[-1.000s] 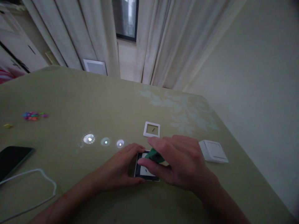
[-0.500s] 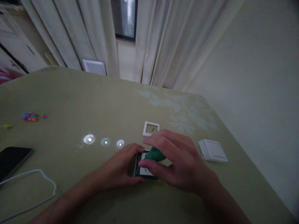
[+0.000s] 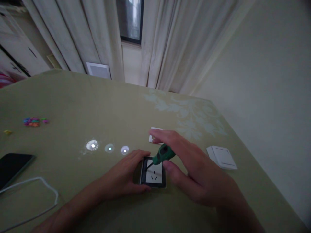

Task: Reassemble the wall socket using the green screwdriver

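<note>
A wall socket [image 3: 153, 178] with a white face and a dark border lies on the table in front of me. My left hand [image 3: 127, 173] grips it from the left, fingers at its far edge and thumb along its near edge. In my right hand [image 3: 196, 168] is a screwdriver [image 3: 164, 154] with a green handle, tilted, its tip down at the socket's left border. The fingers are loosely spread around the handle. Whether a screw sits under the tip is too small to tell. Behind the right fingers, a white frame [image 3: 156, 128] is partly hidden.
On the right lies a white switch [image 3: 223, 156]. A dark phone [image 3: 14, 166] and a white cable [image 3: 52, 187] are at the left. Farther left are small colourful pieces [image 3: 32, 121] and a yellow piece [image 3: 7, 132]. Curtains [image 3: 160, 42] hang behind the table [image 3: 97, 103].
My right fingers have loosened and spread around the screwdriver handle, which now shows more, along with its shaft. The hand covers more of the white frame. My left hand stays put.
</note>
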The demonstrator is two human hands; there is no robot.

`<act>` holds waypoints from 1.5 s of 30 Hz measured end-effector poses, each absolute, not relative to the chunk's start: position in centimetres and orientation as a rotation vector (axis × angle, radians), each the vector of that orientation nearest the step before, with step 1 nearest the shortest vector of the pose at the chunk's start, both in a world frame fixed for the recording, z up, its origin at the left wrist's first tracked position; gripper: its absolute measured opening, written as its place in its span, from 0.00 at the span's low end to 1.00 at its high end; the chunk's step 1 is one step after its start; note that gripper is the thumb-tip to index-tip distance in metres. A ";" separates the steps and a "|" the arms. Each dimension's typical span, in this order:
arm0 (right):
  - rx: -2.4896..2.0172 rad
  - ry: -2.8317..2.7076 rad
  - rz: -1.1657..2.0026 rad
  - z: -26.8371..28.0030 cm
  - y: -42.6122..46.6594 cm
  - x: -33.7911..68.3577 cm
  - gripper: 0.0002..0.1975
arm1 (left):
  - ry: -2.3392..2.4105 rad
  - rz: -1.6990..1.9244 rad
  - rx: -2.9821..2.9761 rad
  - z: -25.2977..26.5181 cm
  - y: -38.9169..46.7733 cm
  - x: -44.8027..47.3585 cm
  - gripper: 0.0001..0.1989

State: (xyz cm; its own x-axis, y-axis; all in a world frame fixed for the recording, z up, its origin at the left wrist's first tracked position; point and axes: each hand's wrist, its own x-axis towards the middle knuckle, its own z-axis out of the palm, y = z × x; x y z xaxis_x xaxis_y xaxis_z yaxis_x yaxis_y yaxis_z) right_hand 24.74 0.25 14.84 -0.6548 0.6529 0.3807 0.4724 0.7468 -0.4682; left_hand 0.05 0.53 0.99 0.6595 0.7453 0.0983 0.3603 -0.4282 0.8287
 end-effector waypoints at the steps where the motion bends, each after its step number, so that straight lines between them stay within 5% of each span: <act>1: -0.835 -2.428 0.515 15.1 0.2 24.9 0.25 | 0.843 0.581 2.038 1.0 0.5 0.0 0.37; 9: -0.832 -2.306 0.088 13.3 0.7 24.0 0.15 | 0.817 0.560 2.018 1.1 0.7 0.1 0.36; 21: -0.707 -2.402 0.682 14.8 -0.1 24.4 0.22 | 0.840 0.573 2.045 0.2 0.7 -0.1 0.44; 25: -0.910 -2.377 0.233 14.0 -0.1 23.9 0.12 | 0.808 0.566 2.046 0.9 0.8 -0.1 0.38; 28: -1.064 -2.342 -0.047 13.9 -0.1 23.7 0.13 | 0.815 0.565 2.031 1.0 0.8 0.0 0.36; 33: -0.722 -2.523 0.327 14.7 -0.4 23.8 0.09 | 0.799 0.615 2.008 0.6 0.8 0.1 0.30; 39: -0.937 -2.391 0.039 14.4 -0.3 23.9 0.11 | 0.791 0.582 2.025 1.2 0.9 0.1 0.34; 45: -0.704 -2.490 0.320 14.7 -0.6 23.5 0.12 | 0.801 0.593 1.996 0.6 0.8 0.0 0.37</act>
State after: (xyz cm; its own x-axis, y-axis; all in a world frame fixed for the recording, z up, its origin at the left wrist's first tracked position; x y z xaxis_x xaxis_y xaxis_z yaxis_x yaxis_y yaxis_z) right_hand 23.54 -0.63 14.66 -0.7253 0.5421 0.4244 0.4170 0.8364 -0.3557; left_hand 0.04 0.79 0.63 0.6780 0.7282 0.1001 0.3083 -0.4054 0.8606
